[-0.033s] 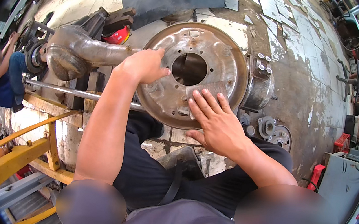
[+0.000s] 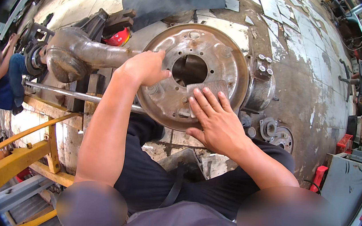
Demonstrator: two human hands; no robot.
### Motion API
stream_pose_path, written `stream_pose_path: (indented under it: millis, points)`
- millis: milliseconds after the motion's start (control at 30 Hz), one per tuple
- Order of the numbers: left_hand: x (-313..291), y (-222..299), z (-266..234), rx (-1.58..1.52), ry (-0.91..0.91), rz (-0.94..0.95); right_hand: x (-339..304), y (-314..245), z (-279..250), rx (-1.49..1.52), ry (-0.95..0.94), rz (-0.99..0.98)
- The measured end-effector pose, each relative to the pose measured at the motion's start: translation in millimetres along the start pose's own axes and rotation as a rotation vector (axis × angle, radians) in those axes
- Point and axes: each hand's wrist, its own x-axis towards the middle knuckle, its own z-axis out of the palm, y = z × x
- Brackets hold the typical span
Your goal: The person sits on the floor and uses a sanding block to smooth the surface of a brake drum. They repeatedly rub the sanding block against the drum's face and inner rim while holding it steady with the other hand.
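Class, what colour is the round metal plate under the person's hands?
Rusty brown-grey, on the round plate, best in the head view.
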Motion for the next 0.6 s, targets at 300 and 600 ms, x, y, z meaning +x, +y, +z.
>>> stream_pose_path:
  millis: [300, 600]
  points:
    - [5.5, -7.5, 1.5, -0.002, 0.031, 0.025, -10.4, -8.9, -4.7, -0.003, -0.057, -0.006]
    - [1.9, -5.6, 0.7, -0.022, 0.009, -0.014, -1.5, -14.1, -5.3, -0.047, -0.090, 0.020]
